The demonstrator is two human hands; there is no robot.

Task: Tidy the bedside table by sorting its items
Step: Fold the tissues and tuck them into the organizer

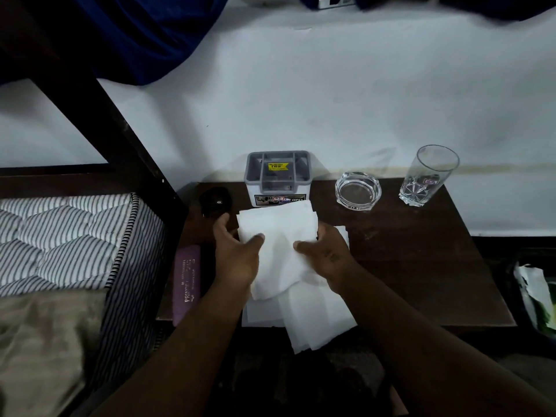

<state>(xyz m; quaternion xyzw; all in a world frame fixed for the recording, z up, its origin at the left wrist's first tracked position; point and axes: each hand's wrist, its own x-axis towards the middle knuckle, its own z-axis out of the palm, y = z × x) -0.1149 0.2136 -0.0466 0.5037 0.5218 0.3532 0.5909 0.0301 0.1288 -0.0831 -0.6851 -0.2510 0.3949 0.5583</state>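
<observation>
- Head view: we hold a white tissue sheet (279,245) over the tabletop (415,266), left hand (237,257) and right hand (325,254) each pinching a side, thumbs on top.
- More tissues (316,320) lie beneath, overhanging the front edge.
- Behind stand a grey organizer (278,176), an ashtray (358,191) and a glass (427,176).

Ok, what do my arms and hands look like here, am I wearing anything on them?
The left forearm and right forearm are bare to the frame's edge, no sleeves in sight. The left hand and right hand are ungloved; no watch, bracelet or ring shows, though the dim, slightly blurred picture could hide small details.
</observation>
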